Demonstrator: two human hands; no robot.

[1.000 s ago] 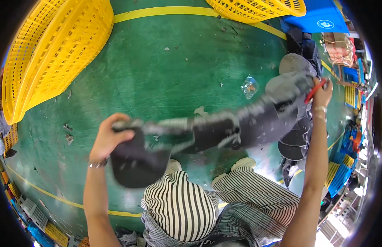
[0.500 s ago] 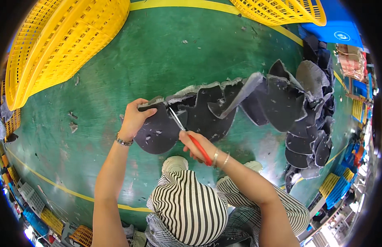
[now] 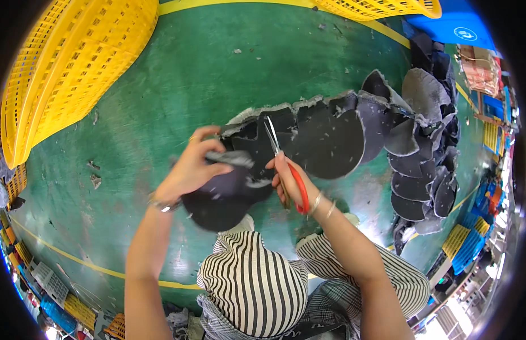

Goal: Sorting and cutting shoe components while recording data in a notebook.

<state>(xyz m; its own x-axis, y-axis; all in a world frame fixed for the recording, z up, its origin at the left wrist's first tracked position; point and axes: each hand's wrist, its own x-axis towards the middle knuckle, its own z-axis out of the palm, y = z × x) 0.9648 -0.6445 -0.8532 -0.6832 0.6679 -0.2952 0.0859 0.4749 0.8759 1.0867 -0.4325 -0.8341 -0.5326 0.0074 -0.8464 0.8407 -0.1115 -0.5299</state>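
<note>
My left hand (image 3: 197,164) is closed around the fuzzy edge of a dark rounded fabric piece (image 3: 217,204), which is blurred and hangs below the fingers. Its upper fingertips reach the left end of a strip of joined dark rounded fabric pieces (image 3: 325,141) with a frayed grey upper edge. My right hand (image 3: 294,184) grips red-handled scissors (image 3: 274,141). Their slim blades point up and lie over the strip, right of my left hand; how far apart they are is hard to make out. The strip runs right into a heap of overlapping pieces (image 3: 413,184).
A large yellow plastic basket (image 3: 81,79) stands at the far left. Another yellow basket (image 3: 382,8) and a blue bin (image 3: 453,28) are at the far right. Grey scraps (image 3: 95,181) lie on the green floor (image 3: 172,96). My striped-trousered legs (image 3: 254,283) are close below the strip.
The leftmost rounded piece has swung down from the frayed edge, with my left hand on it. The scissors have moved up and right along the strip.
</note>
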